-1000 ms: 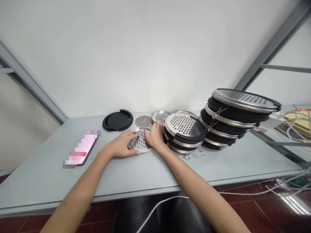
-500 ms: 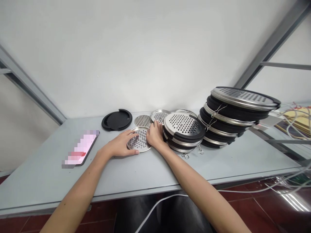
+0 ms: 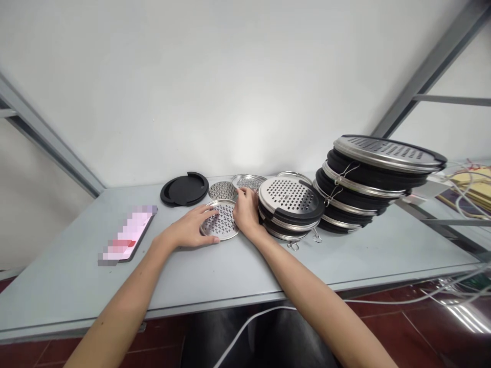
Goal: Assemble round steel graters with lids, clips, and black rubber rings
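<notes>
My left hand (image 3: 192,227) lies at the left side of a round metal grater plate (image 3: 224,220) flat on the table, thumb and fingers spread around its rim. Right of that plate, my right hand (image 3: 246,210) is closed, its curled fingertips at the front edge of another round grater plate (image 3: 247,181) behind. Part of this rear plate is hidden by the hand. A smaller perforated disc (image 3: 222,190) lies to its left. Close by my right hand stands a short stack of black-rimmed round graters (image 3: 289,197).
A taller, leaning stack of graters (image 3: 356,191) with wire clips stands on the right. A black round base (image 3: 184,190) lies at the back left, and a phone (image 3: 130,235) at the left. Another metal plate (image 3: 293,176) sits behind the short stack. Cables and yellow items (image 3: 471,184) are far right.
My right hand has drawn back off the front plate and its fingers have curled. The rear grater plate and the smaller disc have shifted left. My left hand has stayed in place.
</notes>
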Motion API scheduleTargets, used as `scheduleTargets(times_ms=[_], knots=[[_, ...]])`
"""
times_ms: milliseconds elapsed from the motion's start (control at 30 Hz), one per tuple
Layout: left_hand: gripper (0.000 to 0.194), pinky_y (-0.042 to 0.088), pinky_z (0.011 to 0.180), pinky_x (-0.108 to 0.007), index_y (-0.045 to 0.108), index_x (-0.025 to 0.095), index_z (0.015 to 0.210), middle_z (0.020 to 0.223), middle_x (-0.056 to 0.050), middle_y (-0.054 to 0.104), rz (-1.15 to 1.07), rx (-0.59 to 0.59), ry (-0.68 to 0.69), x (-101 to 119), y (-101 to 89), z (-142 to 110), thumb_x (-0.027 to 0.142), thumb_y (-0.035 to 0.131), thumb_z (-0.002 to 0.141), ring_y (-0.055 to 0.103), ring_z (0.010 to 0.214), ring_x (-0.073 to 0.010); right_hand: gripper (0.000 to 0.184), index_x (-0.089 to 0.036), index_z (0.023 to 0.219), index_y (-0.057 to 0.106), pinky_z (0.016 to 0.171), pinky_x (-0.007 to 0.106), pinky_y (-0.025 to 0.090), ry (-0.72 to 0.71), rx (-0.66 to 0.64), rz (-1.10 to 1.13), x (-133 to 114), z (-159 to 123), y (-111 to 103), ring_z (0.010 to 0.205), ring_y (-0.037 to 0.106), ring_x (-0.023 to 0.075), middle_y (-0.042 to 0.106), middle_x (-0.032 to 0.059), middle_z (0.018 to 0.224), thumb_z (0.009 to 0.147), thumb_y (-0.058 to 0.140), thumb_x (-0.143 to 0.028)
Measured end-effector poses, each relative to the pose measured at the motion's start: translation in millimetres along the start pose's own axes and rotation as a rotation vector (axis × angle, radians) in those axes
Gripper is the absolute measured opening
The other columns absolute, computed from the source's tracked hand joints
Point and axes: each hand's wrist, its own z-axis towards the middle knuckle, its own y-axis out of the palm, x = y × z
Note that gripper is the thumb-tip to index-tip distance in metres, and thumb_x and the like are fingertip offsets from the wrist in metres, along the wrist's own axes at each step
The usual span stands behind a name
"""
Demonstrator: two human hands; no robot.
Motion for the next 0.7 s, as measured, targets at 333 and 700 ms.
scheduleTargets(times_ms=[333, 700], knots=[[0.091, 0.032, 0.116, -0.051, 0.046, 0.019, 0.146, 0.157, -0.016, 0.035, -0.014, 0.010, -0.005, 1.1, 0.3, 0.4, 0.069, 0.067, 0.073, 0.032, 0.144, -0.0371, 0.046, -0.011, 0.129, 0.058, 0.097, 0.040, 0.038, 0.012, -0.050, -0.058, 1.4, -1.3, 5.0, 0.107, 0.052, 0.0302, 0.063, 0.0155, 0.116, 0.085, 0.045, -0.005], [0.089, 0.033, 0.116, -0.052, 0.047, 0.020, 0.145, 0.156, -0.015, 0.036, -0.029, 0.017, -0.007, 1.4, -0.1, 0.5, 0.068, 0.068, 0.073, 0.033, 0.143, -0.0376, 0.028, -0.019, 0.102, 0.073, 0.092, 0.038, 0.039, -0.045, -0.017, 0.039, -2.1, -3.4, -2.0, 0.102, 0.049, 0.0270, 0.067, 0.0090, 0.096, 0.092, 0.047, -0.012]])
